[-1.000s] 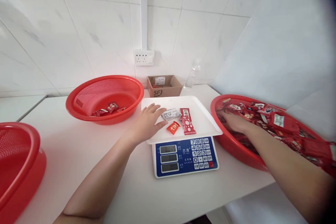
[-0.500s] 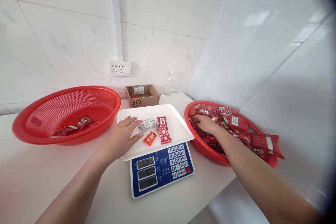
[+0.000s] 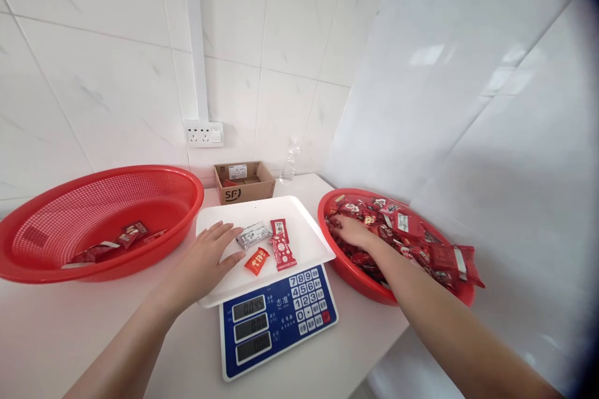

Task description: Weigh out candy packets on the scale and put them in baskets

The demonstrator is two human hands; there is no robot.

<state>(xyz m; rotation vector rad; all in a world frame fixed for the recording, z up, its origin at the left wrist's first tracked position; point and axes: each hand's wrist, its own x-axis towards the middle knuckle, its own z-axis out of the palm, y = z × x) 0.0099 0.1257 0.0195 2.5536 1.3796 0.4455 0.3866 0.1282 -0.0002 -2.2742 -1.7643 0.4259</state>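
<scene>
My left hand (image 3: 209, 262) is open over the left part of the white tray of a digital scale (image 3: 281, 324), fingertips beside a silver packet (image 3: 253, 235). An orange-red packet (image 3: 257, 260) lies near its thumb, and a red packet with white dots (image 3: 283, 253) overlaps another red packet (image 3: 279, 229) further right. My right hand (image 3: 350, 230) reaches into a red basket (image 3: 349, 277) heaped with red snack packets (image 3: 412, 252). Its fingers curl down among the packets at the basket's left side; whatever they grip is hidden.
A second red basket (image 3: 182, 224) with a few red packets (image 3: 131, 234) stands at the left. Behind the scale are a small cardboard box (image 3: 250, 192) and a clear plastic bottle (image 3: 289, 165). A wall socket (image 3: 204, 134) is above; tiled walls close off the back and right.
The camera view has shifted, so everything sits slightly lower and further left. My right hand stays among the packets in the right basket; my left hand remains over the tray.
</scene>
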